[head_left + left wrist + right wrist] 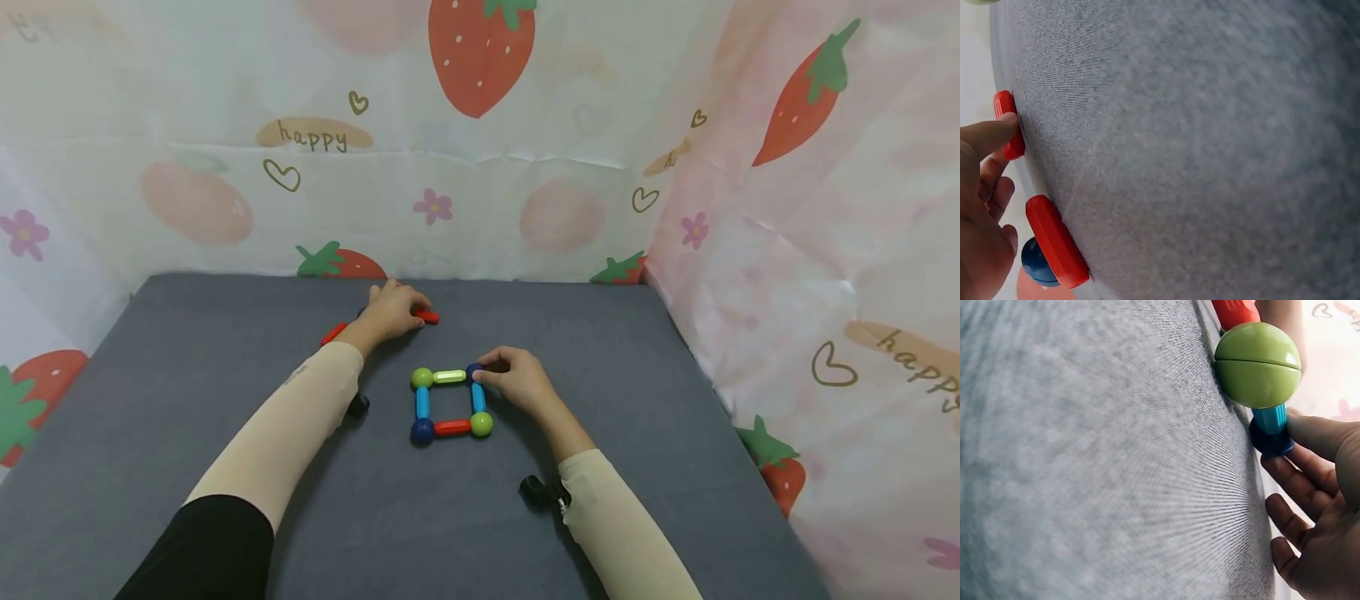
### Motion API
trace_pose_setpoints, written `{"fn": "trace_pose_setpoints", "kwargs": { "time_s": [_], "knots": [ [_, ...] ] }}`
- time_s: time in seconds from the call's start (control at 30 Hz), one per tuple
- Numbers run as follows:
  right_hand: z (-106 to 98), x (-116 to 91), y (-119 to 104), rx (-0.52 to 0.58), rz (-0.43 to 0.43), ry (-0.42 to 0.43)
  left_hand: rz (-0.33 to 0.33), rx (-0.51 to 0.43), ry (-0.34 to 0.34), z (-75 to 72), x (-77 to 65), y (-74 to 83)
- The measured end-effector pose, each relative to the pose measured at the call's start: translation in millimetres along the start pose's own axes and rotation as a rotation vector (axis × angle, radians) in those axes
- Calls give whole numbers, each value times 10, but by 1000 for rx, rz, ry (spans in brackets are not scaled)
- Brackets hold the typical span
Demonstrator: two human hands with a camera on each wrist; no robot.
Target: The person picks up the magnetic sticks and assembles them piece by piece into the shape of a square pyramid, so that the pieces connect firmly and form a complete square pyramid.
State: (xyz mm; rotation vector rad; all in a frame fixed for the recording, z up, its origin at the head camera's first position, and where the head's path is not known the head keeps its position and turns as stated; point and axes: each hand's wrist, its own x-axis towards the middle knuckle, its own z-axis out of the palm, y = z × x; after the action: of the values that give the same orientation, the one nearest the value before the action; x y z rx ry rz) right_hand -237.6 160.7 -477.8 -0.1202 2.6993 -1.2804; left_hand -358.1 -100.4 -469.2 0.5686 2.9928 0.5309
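Observation:
A small square of rods and balls lies on the grey table. Its corners are a green ball (422, 378), a dark blue ball (422, 431), another green ball (482, 424) and a far-right dark blue ball (472, 370). Between them run a yellow-green rod (449, 377), two blue rods (423, 403) and a red rod (452, 427). My right hand (517, 379) pinches the far-right blue ball between thumb and fingers. Farther back, my left hand (392, 313) pinches a loose red rod (1016, 145) against the table.
Another red rod (1057, 244) and a dark blue ball (1036, 262) lie beside the left hand, partly hidden behind it in the head view. A printed cloth (480, 175) with strawberries hangs along the table's back edge and right side.

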Motion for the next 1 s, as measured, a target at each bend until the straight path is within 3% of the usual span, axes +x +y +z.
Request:
{"fn": "trace_pose_setpoints", "kwargs": {
  "time_s": [0.3, 0.5, 0.8, 1.0],
  "knots": [
    [21, -2, 6, 9, -9, -4, -5, 25, -9, 19, -4, 15],
    [26, 3, 5, 9, 3, -14, -11, -24, 2, -25, -77, 59],
    [18, 25, -2, 6, 6, -9, 10, -202, 102, -265, -327, 203],
    [13, 25, -3, 5, 5, -8, 15, -336, 117, -404, -581, 328]
  ]
}}
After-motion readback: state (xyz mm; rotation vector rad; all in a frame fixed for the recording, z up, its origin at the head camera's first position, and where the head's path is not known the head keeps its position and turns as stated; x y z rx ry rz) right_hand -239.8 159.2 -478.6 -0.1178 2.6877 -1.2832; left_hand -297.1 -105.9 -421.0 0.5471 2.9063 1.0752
